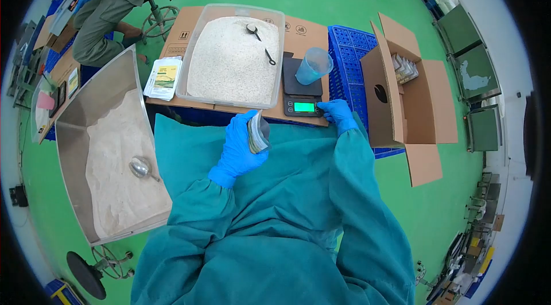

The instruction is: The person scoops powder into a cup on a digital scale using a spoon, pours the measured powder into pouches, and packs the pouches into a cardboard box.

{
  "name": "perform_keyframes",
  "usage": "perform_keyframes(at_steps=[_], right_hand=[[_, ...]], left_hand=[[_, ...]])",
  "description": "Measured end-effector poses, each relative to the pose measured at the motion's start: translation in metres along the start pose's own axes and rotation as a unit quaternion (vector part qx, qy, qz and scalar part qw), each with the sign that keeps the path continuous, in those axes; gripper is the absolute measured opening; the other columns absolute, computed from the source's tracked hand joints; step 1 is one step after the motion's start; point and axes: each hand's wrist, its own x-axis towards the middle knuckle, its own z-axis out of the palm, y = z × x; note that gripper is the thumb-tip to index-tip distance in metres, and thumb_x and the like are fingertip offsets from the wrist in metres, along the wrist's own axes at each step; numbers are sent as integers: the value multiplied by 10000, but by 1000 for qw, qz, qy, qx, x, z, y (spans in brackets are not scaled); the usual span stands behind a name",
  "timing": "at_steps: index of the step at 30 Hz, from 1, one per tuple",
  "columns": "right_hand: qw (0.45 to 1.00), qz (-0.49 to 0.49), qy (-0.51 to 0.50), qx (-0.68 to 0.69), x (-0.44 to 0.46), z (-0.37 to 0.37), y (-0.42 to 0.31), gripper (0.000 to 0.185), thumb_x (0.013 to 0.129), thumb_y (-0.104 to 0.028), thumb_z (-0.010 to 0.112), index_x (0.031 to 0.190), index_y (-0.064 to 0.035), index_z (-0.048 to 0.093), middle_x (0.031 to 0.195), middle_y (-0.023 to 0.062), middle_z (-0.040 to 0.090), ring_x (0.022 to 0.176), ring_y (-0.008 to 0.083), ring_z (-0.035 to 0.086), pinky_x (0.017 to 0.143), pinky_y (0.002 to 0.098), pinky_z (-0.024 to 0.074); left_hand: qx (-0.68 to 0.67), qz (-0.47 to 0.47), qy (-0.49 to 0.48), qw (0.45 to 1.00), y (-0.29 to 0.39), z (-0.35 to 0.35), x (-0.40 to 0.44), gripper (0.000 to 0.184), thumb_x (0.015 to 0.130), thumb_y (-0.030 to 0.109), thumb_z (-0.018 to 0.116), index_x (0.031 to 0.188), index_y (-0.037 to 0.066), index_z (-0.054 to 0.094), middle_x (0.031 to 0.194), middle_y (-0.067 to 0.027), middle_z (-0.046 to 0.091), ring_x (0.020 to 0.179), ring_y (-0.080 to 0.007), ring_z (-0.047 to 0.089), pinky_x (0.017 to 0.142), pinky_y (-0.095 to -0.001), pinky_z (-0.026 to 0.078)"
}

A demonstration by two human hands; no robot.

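Note:
My left hand (pixel 239 147), in a blue glove, is closed round a small open-topped pouch (pixel 259 134) in front of my gown. The pouch's silvery inside faces right. My right hand (pixel 337 114), gloved too, stretches its fingers to the front right corner of a black digital scale (pixel 294 87) and holds nothing. Green light fills the scale's display (pixel 304 107); its digits are unreadable. On the scale's platform stands a translucent blue cup (pixel 314 66). Left of it, a clear plastic tub (pixel 278 94) holds pale granular powder with two black scoops (pixel 252 30) on top.
A stack of flat printed pouches (pixel 163 79) lies left of the tub. A metal bin (pixel 74 133) of powder with a metal scoop (pixel 140 167) stands at left. An open carton (pixel 381 92) with packets sits on blue crates (pixel 347 47) at right. Another person (pixel 117 6) sits at upper left.

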Motion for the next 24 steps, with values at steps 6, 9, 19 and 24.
perform_keyframes(at_steps=[6,9,19,24], right_hand=[[999,-6,20,-43,5,3,1,266,701,-221,795,721,-16,627,601,62,558,465,137,481,414,270,385],[1000,0,22,-16,3,2,-1,263,698,-217,795,702,-17,624,587,59,551,452,135,471,404,276,374],[1000,-5,-10,-7,10,-1,4,272,670,-205,802,708,8,637,630,85,588,487,158,507,426,309,397],[1000,-11,-22,7,9,2,3,284,686,-217,795,734,14,638,644,89,592,499,165,515,439,310,406]], left_hand=[[3,-11,-28,1000,3,-1,4,738,606,126,688,1275,39,388,1108,-164,461,1043,-335,475,928,-415,385],[5,-4,-15,1000,1,0,4,738,607,124,690,1275,40,390,1112,-163,463,1046,-335,476,926,-414,387],[2,-2,-11,1000,-2,2,0,765,602,140,707,1286,39,381,1132,-158,463,1077,-332,470,946,-416,376],[-3,-4,-3,1000,0,-2,-2,782,603,163,718,1291,34,370,1141,-159,459,1080,-334,464,955,-416,367]])
